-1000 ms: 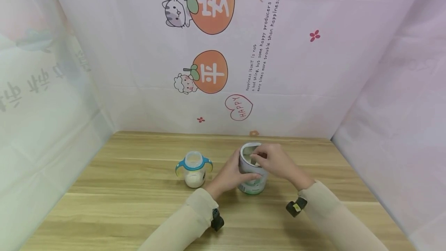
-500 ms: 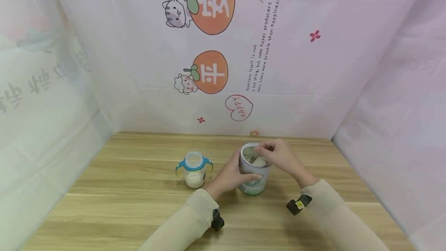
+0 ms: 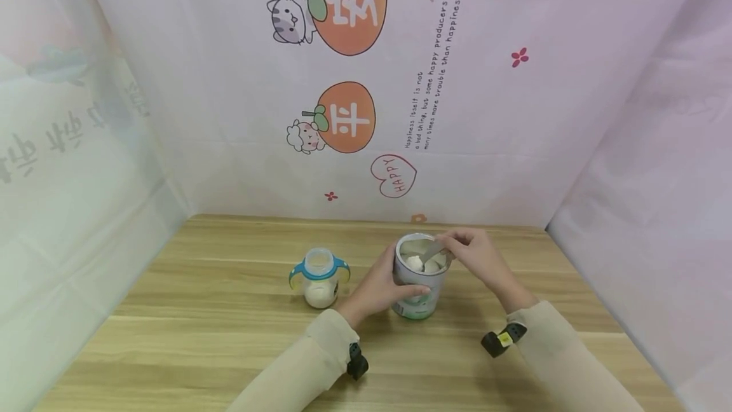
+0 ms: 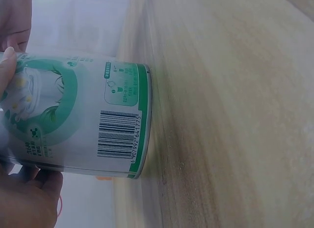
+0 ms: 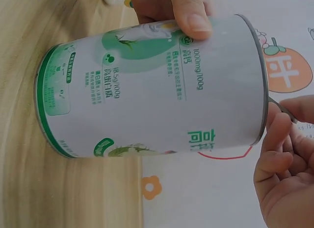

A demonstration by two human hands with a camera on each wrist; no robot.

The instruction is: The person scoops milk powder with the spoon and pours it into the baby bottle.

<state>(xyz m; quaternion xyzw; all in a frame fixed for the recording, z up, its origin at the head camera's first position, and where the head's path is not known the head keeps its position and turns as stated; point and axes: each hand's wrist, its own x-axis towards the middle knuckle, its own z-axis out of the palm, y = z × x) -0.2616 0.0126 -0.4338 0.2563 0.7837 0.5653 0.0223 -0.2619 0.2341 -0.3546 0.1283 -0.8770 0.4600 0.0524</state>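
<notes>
Nearest the camera are two slightly rumpled cream sleeves [image 3: 309,358]. Left hand [image 3: 376,290] is wrapped round the can [image 3: 419,297], same grip as a second ago, can sitting on the wood-grain table [image 3: 229,329]. Right hand [image 3: 473,258] pinches a thin grey spoon [image 3: 432,252] by the handle. That's the change: its fingers were down in the can's mouth, now they're up by the right rim and you can see the handle slanting into the white powder [image 3: 414,263]. Only the left wrist cam gets the barcode [image 4: 119,134]; the right one gets the "1000mg/100g" print. Can's a smooth cylinder with a metal rim. Off to its left, a clear cup [image 3: 320,285] with blue handles, something whitish inside. Behind it all, a creased cloth backdrop [image 3: 486,164].
</notes>
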